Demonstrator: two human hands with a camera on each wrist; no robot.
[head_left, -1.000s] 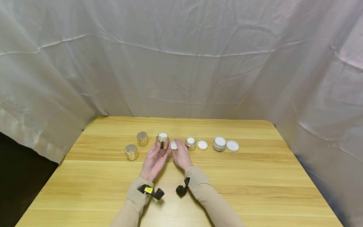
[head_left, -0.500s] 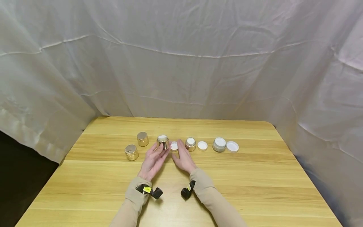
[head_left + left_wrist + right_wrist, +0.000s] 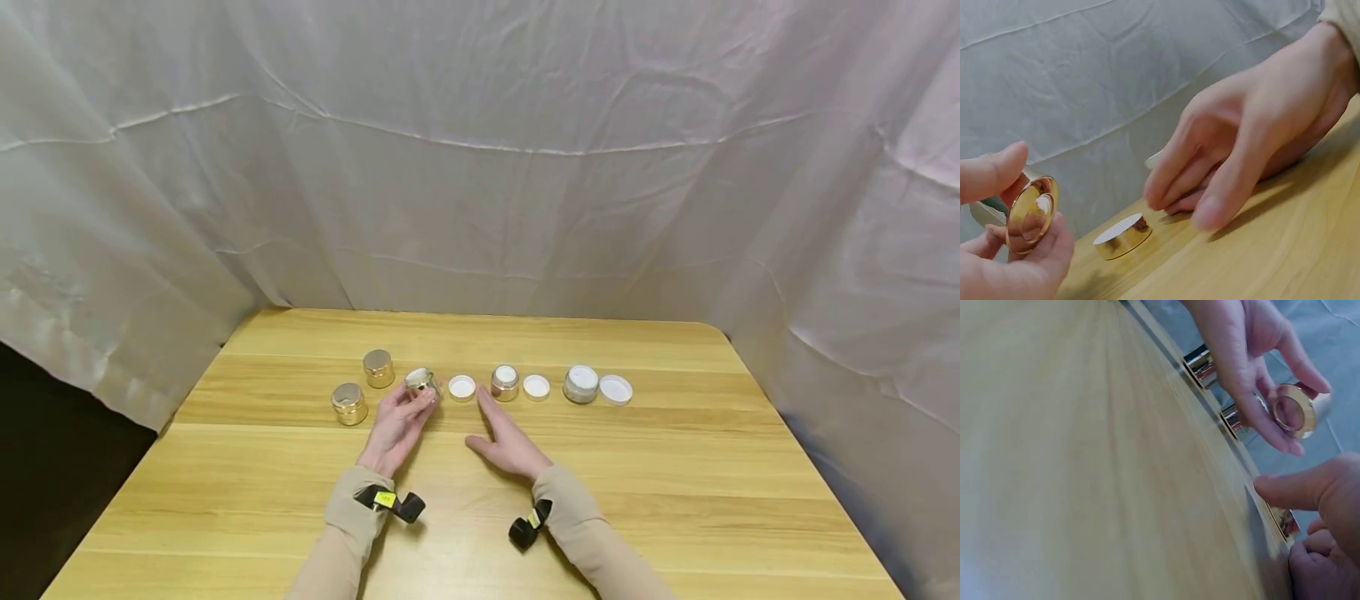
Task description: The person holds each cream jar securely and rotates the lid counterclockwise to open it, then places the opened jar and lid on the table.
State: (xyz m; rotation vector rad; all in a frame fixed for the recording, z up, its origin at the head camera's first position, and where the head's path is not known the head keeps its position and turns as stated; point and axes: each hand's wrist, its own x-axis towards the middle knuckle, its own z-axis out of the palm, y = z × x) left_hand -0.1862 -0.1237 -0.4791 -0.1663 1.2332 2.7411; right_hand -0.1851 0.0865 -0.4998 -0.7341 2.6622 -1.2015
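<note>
Tipped leftward since a second ago, the open gold jar (image 3: 422, 383) we grip in our left hand (image 3: 395, 429), thumb against fingers, hangs above the bench (image 3: 675, 475), while past the upturned lid (image 3: 462, 387) our right hand (image 3: 512, 440), drawn back, holds nothing, thumb spread.

nothing legible: the yellow label (image 3: 385, 499) on the left wrist camera (image 3: 411, 507) bears marks (too small to read).
</note>
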